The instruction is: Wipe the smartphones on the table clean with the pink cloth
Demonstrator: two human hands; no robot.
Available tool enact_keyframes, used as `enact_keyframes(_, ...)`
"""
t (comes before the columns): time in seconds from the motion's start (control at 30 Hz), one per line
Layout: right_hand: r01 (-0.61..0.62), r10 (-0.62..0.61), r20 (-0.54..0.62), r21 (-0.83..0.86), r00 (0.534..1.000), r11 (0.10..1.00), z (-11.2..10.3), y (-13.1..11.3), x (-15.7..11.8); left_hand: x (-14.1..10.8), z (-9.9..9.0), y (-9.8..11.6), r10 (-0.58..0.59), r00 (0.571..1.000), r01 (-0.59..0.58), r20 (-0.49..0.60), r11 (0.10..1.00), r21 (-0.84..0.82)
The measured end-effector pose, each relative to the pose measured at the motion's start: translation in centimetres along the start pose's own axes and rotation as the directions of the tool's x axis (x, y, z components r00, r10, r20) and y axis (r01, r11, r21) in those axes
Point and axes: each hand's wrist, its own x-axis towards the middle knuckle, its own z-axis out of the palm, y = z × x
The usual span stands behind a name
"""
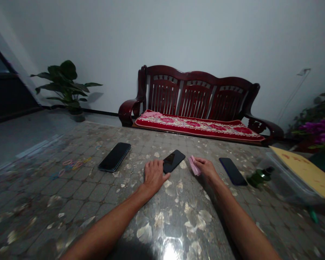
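A black phone (176,159) lies face up at the middle of the patterned table (97,195). My left hand (154,174) is at its left end, the thumb along the near edge and the fingers curled beside it, closed on that end. To the right of the phone, my right hand (206,168) pinches a folded pink cloth (194,166), held just above or on the table; which one is unclear. Another dark phone (115,156) lies further left, and a dark blue phone (233,171) lies right of my right hand.
Colourful bands (76,164) lie at the left. On the right stand a green bottle (260,177) and a clear plastic box (284,180) with a yellow sheet (306,169) on top. Beyond the table is a wooden bench (195,94) with a red cover.
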Motion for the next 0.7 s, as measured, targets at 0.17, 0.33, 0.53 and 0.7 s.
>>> enact_keyframes(0.17,-0.05,0.049,0.016,0.029,0.999,0.998,0.3,0.5,0.5,-0.7,0.0,0.6,0.062,0.998,-0.062,0.013,0.998,-0.01)
enact_keyframes(0.33,0.03,-0.025,0.044,-0.13,0.999,0.991,1.2,0.5,1.0,-1.0,-0.3,0.5,0.172,0.984,-0.17,0.056,0.985,-0.038)
enact_keyframes(0.53,0.452,-0.321,0.319,-0.662,0.892,0.597,2.8,-0.8,-0.5,-1.4,-1.2,-0.2,0.295,0.949,-0.278,0.114,0.95,-0.143)
enact_keyframes(0.7,0.525,-0.256,0.471,-0.822,0.844,0.219,4.0,-2.1,-1.9,-2.3,0.1,-0.8,0.393,0.919,-0.386,0.003,0.902,-0.193)
